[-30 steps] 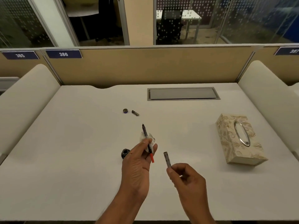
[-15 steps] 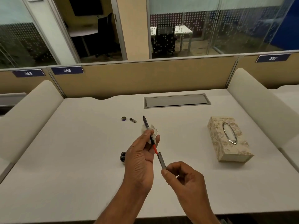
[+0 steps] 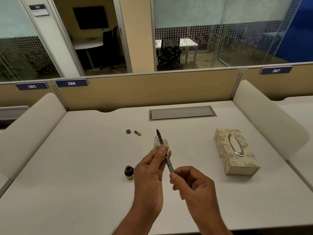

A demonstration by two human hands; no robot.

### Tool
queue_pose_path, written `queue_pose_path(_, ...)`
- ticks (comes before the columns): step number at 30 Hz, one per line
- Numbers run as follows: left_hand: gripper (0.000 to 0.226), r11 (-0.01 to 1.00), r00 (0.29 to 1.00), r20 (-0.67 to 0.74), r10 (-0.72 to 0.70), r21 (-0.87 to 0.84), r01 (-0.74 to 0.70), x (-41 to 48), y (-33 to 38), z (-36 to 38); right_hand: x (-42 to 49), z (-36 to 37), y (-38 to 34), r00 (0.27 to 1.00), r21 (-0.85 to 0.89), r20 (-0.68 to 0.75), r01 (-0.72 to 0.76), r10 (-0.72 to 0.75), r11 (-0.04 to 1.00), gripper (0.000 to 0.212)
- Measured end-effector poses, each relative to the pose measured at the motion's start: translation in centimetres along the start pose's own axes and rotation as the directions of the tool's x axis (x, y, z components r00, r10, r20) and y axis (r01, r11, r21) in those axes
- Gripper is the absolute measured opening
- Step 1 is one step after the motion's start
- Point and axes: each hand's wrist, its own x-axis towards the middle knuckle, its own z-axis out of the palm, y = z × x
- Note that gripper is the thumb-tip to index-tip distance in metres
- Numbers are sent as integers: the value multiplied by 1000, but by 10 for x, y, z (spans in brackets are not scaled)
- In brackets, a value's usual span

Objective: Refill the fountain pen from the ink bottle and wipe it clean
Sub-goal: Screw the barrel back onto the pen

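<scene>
The barrel [image 3: 169,165] has slid over the red converter of the pen [image 3: 159,137], so filling looks done and reassembly is under way. Just right of the ink bottle [image 3: 128,172], the left hand [image 3: 149,177] grips pen and tissue [image 3: 156,144]; the right hand [image 3: 194,185] pinches the barrel

Dim, warm overhead light, soft shadows, slightly soft focus, with wide-angle bending at the edges.

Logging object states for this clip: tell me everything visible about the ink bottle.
The ink bottle is small, dark and glassy-looking, with a yellowish label low on its body. It stands upright on the white desk, its mouth uncapped, just left of the left hand holding the pen. Nothing but the desk visibly touches it.
</scene>
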Motion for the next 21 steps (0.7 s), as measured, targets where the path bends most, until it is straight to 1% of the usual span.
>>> queue_pose_path(2, 23, 997, 999, 31, 37, 66, -39, -3, 0, 0, 2, 1, -5, 1000, 32, -3, 3, -3, 999, 15)
queue_pose_path(5, 24, 982, 993, 79, 85, 162, -96, -5, 2, -1, 4, 1, -10, 1000, 74, -4, 9, -9, 997, 10)
queue_pose_path(8, 22, 967, 986, 125, 112, 213, -137, -5, 7, 0, 5, -1, -12, 1000, 118, -19, 14, -12, 993, 11)
queue_pose_path(10, 24, 963, 984, 135, 119, 224, -147, -4, 12, 0, 6, -1, -13, 1000, 133, -24, 22, -19, 991, 14)
queue_pose_path(14, 39, 962, 984, 119, 130, 225, -154, 1, 19, -1, 5, -2, -13, 999, 134, -6, 38, -37, 990, 16)
queue_pose_path(21, 35, 960, 987, 107, 124, 239, -146, 1, 26, -4, 4, 0, -14, 998, 67, 3, 55, -56, 996, 16)
